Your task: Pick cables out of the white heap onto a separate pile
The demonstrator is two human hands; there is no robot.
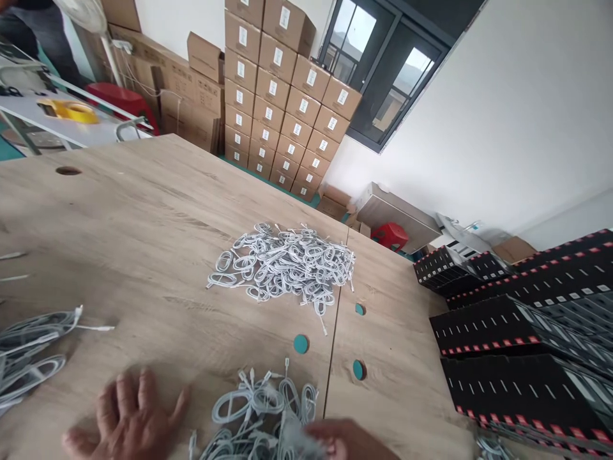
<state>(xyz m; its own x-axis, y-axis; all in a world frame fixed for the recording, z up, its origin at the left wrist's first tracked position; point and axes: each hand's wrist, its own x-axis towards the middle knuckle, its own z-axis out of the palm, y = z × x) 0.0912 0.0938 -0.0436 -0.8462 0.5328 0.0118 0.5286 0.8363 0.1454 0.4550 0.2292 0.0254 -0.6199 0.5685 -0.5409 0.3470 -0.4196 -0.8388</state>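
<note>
My left hand (131, 418) rests palm down on the wooden table (143, 255), its fingers spread and nothing in it. Beside it, at the bottom middle, lies a pile of coiled white cables (258, 399). My right hand (335, 437) reaches over this pile's right side with curled fingers, blurred by motion. At its fingertips is a pale, see-through blur (299, 437) that I cannot make out. A larger heap of coiled white cables (297, 265) lies farther back. More bundled cables (33, 351) lie at the left edge.
Teal discs (301, 344) sit on the tabletop near a seam. Black boxes with red marks (522, 390) stand in rows at the right. Stacked brown cartons (272, 86) rise behind the table. At the back left, a side table (29, 112) holds yellow tape (81, 114).
</note>
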